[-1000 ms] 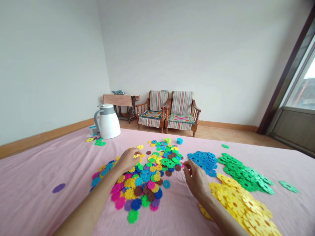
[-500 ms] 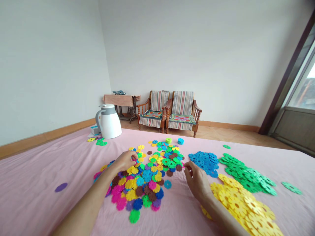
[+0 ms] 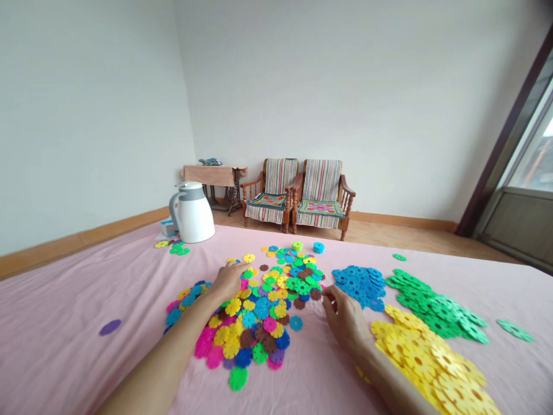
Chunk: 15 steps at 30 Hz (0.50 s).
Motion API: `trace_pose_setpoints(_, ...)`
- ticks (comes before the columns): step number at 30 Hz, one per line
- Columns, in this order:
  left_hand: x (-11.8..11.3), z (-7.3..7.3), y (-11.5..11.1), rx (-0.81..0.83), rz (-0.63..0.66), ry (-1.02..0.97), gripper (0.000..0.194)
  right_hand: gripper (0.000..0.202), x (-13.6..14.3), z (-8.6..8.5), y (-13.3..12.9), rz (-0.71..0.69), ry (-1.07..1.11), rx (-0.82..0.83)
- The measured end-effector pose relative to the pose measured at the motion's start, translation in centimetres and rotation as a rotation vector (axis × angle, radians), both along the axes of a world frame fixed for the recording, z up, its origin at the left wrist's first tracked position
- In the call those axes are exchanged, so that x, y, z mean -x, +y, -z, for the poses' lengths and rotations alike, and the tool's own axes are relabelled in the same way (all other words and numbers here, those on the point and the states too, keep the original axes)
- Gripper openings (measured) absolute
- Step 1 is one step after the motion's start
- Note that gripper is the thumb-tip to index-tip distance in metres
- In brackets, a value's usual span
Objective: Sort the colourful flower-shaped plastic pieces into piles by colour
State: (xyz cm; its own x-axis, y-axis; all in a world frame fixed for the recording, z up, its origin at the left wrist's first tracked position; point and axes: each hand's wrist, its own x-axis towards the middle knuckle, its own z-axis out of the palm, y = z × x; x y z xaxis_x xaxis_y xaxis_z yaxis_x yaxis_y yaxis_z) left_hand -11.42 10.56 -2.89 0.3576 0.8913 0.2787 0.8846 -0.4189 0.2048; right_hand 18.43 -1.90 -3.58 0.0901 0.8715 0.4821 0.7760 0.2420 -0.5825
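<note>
My left hand (image 3: 230, 280) reaches over the left part of a mixed pile of colourful flower-shaped plastic discs (image 3: 261, 308). Its fingers are stretched out just above a green disc (image 3: 247, 274), and nothing shows in them. At the pile's right edge is my right hand (image 3: 344, 311), beside a brown disc (image 3: 315, 294). Its thumb and fingers are curled together; whatever they hold, if anything, is hidden. Right of that hand lie sorted heaps of blue discs (image 3: 359, 286), green discs (image 3: 436, 305) and yellow discs (image 3: 425, 360).
A white and grey jug (image 3: 195, 216) stands at the far left of the pink cloth (image 3: 78, 357). Small stacks of lime discs (image 3: 297, 246) and blue discs (image 3: 318, 248) sit at the back. A purple disc (image 3: 110, 327) lies alone at left. Two wooden chairs (image 3: 322, 196) stand beyond.
My left hand has shifted slightly right and up over the pile, and its fingers have straightened from a curl. My right hand stays almost in place. The view has moved very slightly.
</note>
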Motion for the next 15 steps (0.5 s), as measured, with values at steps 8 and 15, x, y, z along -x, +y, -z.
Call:
trace_pose_setpoints(8,-0.8,-1.2,-0.9,0.084,0.189,-0.114,0.032,0.021,0.1,0.0,-0.1,-0.038,0.012,0.030)
trace_pose_setpoints(15,-2.2,-2.1,-2.4,0.051,0.258,-0.245,0.033,0.020,0.3,-0.6,-0.4,-0.041,0.036,0.050)
